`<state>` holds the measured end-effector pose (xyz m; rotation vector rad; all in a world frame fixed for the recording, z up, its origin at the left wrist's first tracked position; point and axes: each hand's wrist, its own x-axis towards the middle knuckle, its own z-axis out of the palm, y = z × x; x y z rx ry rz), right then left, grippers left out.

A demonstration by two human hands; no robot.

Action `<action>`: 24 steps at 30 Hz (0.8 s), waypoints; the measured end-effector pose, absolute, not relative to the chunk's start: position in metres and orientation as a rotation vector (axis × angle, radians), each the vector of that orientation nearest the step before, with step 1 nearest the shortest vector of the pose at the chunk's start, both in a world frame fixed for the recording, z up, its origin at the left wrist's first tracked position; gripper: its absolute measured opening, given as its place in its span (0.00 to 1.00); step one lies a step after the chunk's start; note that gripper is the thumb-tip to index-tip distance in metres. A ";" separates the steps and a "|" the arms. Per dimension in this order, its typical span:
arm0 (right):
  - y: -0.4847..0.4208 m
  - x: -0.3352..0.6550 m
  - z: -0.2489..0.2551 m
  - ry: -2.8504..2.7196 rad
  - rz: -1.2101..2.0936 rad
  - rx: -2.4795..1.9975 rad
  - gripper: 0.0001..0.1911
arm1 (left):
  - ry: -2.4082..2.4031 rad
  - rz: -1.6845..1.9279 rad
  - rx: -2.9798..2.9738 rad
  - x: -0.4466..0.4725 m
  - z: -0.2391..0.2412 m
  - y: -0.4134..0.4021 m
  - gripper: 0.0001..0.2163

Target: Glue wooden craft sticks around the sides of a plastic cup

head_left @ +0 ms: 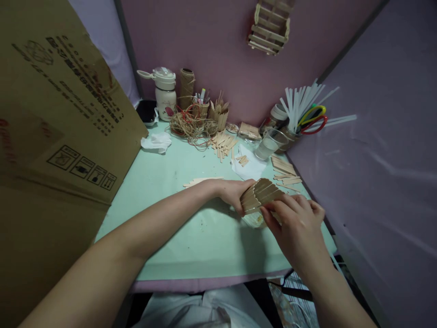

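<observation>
My left hand (232, 191) grips a fanned bundle of wooden craft sticks (260, 195) from its left side, fingers curled around it. My right hand (294, 223) meets the bundle from the right, its fingertips pinched on the sticks' lower ends. The bundle hovers just above the pale green table (191, 228), over a small clear round thing (254, 220) that I cannot make out. Loose sticks (201, 181) lie on the table just behind my left wrist.
A big cardboard box (51, 136) fills the left. At the back stand a white bottle (165, 93), a twine spool (187, 86), tangled twine (191, 126), stick piles (222, 143), a plastic cup (269, 143) and a jar holding scissors (312, 119). More sticks (285, 171) lie right.
</observation>
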<state>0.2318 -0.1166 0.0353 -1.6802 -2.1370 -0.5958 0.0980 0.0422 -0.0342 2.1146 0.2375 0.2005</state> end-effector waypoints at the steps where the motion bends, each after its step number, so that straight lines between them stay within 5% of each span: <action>1: -0.116 0.232 0.035 -2.137 -0.598 -1.685 0.13 | 0.245 0.196 2.112 0.098 -0.035 0.042 0.40; 24: -0.117 0.232 0.029 -2.112 -0.596 -1.724 0.08 | 0.312 0.163 2.110 0.099 -0.036 0.040 0.41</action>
